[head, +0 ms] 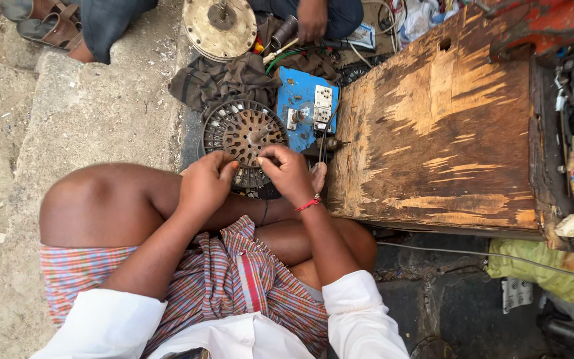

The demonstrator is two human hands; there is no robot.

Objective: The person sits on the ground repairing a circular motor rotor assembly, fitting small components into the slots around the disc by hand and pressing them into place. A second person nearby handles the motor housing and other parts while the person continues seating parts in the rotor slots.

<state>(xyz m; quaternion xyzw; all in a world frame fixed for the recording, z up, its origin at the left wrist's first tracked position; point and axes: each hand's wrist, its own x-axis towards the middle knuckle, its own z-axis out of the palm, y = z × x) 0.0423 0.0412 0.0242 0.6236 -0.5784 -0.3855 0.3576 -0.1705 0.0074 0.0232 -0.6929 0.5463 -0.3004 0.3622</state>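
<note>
I sit cross-legged on the ground, and a round grey metal motor core (243, 135) with slots around its rim lies in front of my knees. My left hand (205, 183) is pinched at the core's near edge, fingertips closed on something too small to make out. Beside it my right hand (288, 171), with a red thread at the wrist, also pinches at that near rim. What the fingers hold is hidden. Both hands almost touch each other over the core.
A worn wooden box (440, 126) stands close on the right. A blue plate with a white socket (305, 106) lies behind the core. Farther back are a dark cloth (220, 78), a round metal cover (220, 28) and another person's hand (311, 20). A green cloth (546, 266) lies lower right.
</note>
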